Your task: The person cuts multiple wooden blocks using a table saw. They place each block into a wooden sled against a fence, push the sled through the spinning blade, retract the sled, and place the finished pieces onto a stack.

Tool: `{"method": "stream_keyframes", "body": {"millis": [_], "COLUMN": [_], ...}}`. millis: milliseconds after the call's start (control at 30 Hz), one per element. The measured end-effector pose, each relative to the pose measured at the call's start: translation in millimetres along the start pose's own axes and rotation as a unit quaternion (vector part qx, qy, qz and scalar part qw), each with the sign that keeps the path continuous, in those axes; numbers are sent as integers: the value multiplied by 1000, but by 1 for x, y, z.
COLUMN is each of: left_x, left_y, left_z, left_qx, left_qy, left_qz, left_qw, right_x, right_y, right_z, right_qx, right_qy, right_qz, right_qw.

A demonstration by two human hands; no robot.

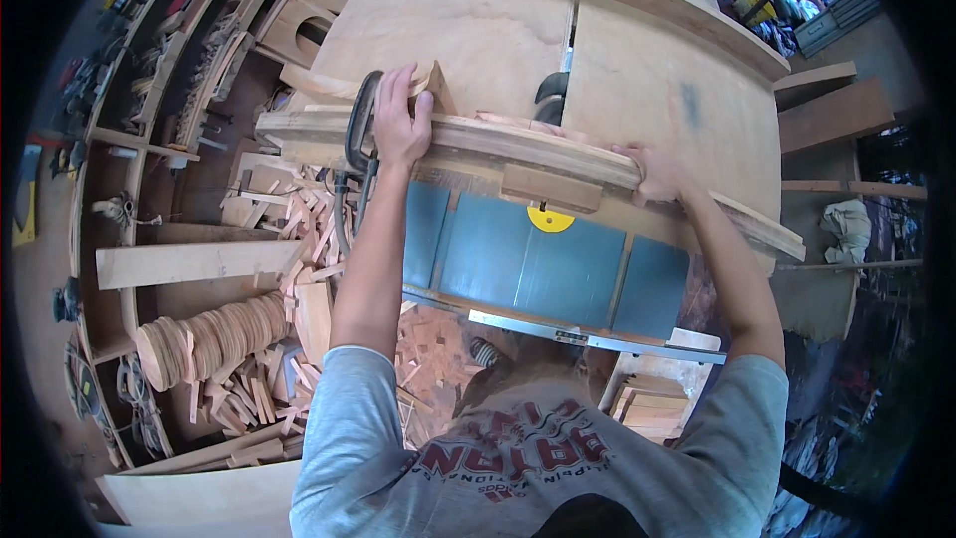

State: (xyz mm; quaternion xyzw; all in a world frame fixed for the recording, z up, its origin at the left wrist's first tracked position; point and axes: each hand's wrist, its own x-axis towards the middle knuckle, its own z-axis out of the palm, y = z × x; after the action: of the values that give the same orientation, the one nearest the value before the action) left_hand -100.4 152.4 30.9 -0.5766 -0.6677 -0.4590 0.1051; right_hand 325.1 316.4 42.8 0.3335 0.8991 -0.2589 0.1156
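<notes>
My left hand [403, 125] grips the long wooden fence [448, 137] lying across a saw table, beside a black C-clamp [360, 125] and a wooden block [438, 85]. My right hand [655, 174] holds the fence's right portion, fingers curled at a thin pinkish strip [548, 134] along it; whether it also grips the strip is unclear. Behind the fence is a plywood sled [657, 60] with a slot and a dark curved piece [550, 95]. Below the fence are the blue table top [478, 249] and a yellow disc [551, 218].
Shelves of tools and wood pieces [139, 100] line the left, above stacked rounded wooden pieces [214, 334] and heaps of offcuts [264, 399]. Boards [832, 115] and a pale cloth [844, 229] lie at the right. A cluttered area with a yellow bucket [759, 2] is at the back right.
</notes>
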Motion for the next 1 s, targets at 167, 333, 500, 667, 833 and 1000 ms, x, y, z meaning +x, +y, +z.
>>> {"method": "stream_keyframes", "body": {"millis": [167,333,500,667,833,1000], "left_x": [-132,-426,-527,-488,-546,-530], "left_y": [99,85,-72,3,45,74], "left_z": [-41,-41,44,32,-82,-150], "left_qx": [-125,-203,-601,-500,-292,-61], "left_qy": [128,-70,101,22,-288,-339], "left_qz": [-19,-368,-669,-756,-712,-448], "left_qw": [984,905,425,422,569,825], "right_x": [-15,-23,-6,-31,-24,-72], "right_y": [13,9,-35,-37,-74,-99], "right_z": [-11,-8,-8,20,34,74], "right_qx": [12,7,-13,-9,-40,3], "right_qy": [-35,-8,-21,145,227,252], "right_qz": [40,87,80,125,224,170], "right_qw": [999,996,996,981,947,953]}}
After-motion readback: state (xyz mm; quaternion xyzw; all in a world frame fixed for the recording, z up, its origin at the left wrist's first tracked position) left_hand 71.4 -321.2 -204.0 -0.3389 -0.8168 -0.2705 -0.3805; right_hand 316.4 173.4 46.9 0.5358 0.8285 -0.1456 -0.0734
